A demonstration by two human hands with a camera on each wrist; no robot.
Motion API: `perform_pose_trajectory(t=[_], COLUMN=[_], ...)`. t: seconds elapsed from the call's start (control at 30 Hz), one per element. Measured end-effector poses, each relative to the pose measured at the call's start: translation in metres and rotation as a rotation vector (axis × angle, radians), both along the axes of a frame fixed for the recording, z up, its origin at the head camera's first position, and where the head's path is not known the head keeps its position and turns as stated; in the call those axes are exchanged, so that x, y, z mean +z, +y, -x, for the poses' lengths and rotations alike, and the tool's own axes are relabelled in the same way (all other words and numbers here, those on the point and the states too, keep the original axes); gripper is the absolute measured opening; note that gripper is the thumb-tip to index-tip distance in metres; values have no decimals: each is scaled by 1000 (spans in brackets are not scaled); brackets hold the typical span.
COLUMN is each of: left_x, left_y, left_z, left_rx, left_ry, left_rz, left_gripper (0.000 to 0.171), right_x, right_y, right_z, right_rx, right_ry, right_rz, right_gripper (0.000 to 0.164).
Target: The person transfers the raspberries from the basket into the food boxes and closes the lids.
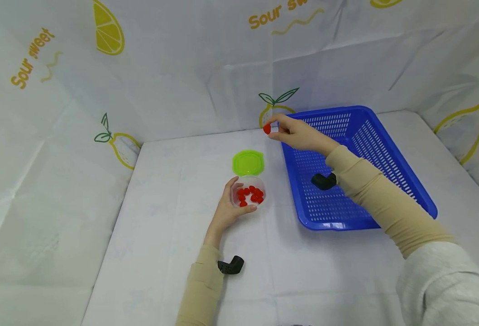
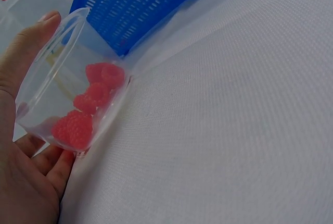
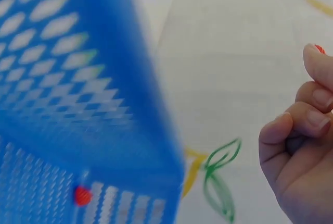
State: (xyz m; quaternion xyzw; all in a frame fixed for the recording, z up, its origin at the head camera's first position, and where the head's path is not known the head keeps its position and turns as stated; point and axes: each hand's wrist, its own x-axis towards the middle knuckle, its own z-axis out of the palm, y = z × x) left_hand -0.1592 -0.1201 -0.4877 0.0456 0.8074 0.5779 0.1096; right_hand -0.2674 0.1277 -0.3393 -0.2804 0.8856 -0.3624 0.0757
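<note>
A small clear plastic cup (image 2: 57, 96) stands on the white cloth, and my left hand (image 1: 228, 209) grips it round the side, thumb across the near edge. Several red raspberries (image 1: 257, 192) lie in its bottom. Between thumb and fingertips, my right hand (image 1: 298, 134) pinches a single raspberry (image 1: 267, 129), raised beside the far left corner of the blue plastic basket (image 1: 298, 190). In the right wrist view that berry is mostly hidden by the thumb. Another red berry (image 3: 82, 195) shows inside the basket; my right forearm covers part of the basket in the head view.
Just behind the cup, a bright green lid (image 1: 248, 162) lies on the cloth. White sheeting with lemon prints (image 1: 174, 81) rises as a wall at the back and sides. Each wrist carries a black camera mount (image 1: 231, 265). The basket's slatted walls stand to the right.
</note>
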Motion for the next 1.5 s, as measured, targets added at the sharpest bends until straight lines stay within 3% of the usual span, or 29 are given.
perform_pose_trajectory(t=[0.33,0.6,1.03,1.5], left_x=[-14,-14,-12,-10], left_y=[-1,-2,-3,-3], left_z=[1,1,1,3], left_rx=[28,24,31,33], left_ry=[39,43,43,22], left_rz=[28,3,-17,11], left_gripper=[93,92,93,94], right_x=[4,-7,-29,-44], right_y=[-41,-58,-76,-86], right_z=[-19,-21,-17,-14], right_rx=[228,328,435,415], right_ry=[-1,-62,-213,-342], right_rz=[6,-106,-289,-512], right_gripper=[29,28,25,29])
